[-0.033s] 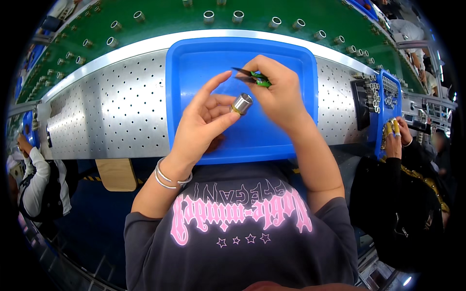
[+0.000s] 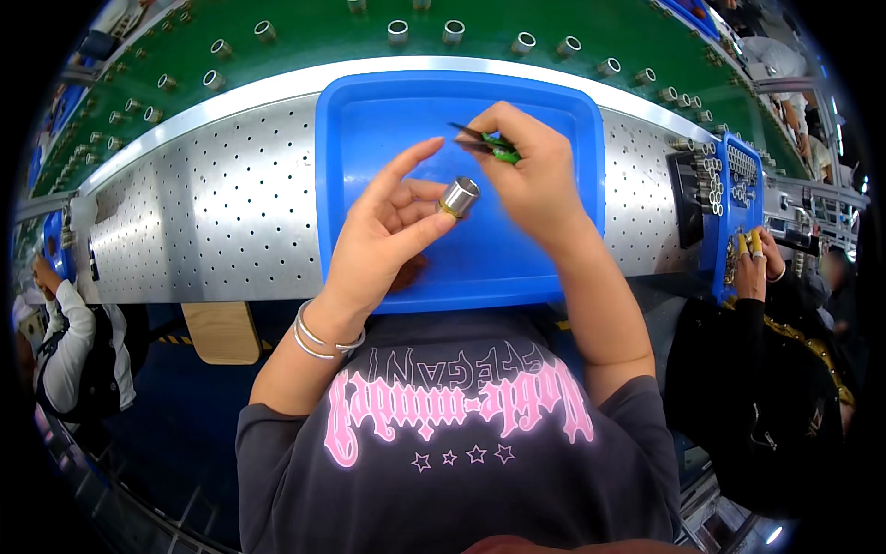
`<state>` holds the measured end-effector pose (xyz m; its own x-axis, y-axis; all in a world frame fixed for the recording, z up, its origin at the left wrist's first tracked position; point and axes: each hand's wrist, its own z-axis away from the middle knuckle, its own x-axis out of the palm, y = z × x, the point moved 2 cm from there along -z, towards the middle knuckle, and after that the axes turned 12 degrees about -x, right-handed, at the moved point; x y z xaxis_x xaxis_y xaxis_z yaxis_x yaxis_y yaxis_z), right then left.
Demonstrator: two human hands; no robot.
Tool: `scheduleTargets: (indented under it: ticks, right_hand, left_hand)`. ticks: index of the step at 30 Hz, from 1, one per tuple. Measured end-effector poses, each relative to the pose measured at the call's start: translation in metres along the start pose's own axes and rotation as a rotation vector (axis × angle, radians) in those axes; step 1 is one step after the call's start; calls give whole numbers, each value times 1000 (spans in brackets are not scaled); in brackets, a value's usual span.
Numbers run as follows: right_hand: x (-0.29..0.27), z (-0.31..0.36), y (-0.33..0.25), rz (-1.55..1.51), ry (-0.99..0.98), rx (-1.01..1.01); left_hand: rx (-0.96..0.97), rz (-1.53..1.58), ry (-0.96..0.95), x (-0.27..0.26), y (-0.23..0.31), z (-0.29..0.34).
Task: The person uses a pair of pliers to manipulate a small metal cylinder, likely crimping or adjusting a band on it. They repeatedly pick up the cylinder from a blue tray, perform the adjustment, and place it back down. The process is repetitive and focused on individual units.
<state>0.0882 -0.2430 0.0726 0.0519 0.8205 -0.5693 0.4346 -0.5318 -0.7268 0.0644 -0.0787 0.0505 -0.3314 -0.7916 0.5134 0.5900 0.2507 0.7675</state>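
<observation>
Over a blue tray (image 2: 369,102), my left hand (image 2: 383,217) pinches a short shiny metal sleeve (image 2: 460,196) between thumb and fingers. The sleeve is tilted, with its open end up and a yellowish band at its lower end. The left index finger is stretched out above it. My right hand (image 2: 531,171) is closed on a small pair of snips with green handles (image 2: 503,152) and dark pointed blades. These blades point left, above the sleeve and apart from it.
Beyond the tray runs a green belt (image 2: 323,46) carrying several metal sleeves. Perforated metal tabletop (image 2: 231,185) extends on both sides. At the right, a co-worker's hands (image 2: 752,268) reach into another blue tray (image 2: 724,231); sleeves are grouped near a black holder (image 2: 685,198). Another person sits far left.
My right hand has shifted slightly right with the snips, drawing the blades a little away from my left index finger. My left hand and the sleeve have hardly moved.
</observation>
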Motion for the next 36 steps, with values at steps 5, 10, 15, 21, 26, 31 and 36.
scheduleTargets:
  ticks: [5,10,15,21,26,31,36]
  right_hand:
    - [-8,3,3,-435,155,218]
    - [-31,10,5,-631,185,331]
    - [-36,10,-9,-597,140,164]
    - [-35,8,-18,-551,146,11]
    - [-32,1,-26,-621,164,-31]
    - [-32,-4,-24,-484,168,2]
    - [-26,9,-14,-246,85,81]
  left_hand:
    - [-57,76,-14,-8,0,1]
    - [-37,144,29,0,-3,-10]
    - [-25,166,57,1,-4,-13]
    - [28,114,63,3,-4,-16]
    - [124,-41,113,2,-11,-17]
    - [77,-42,105,3,-8,-17]
    - [34,145,170,-4,-4,-18]
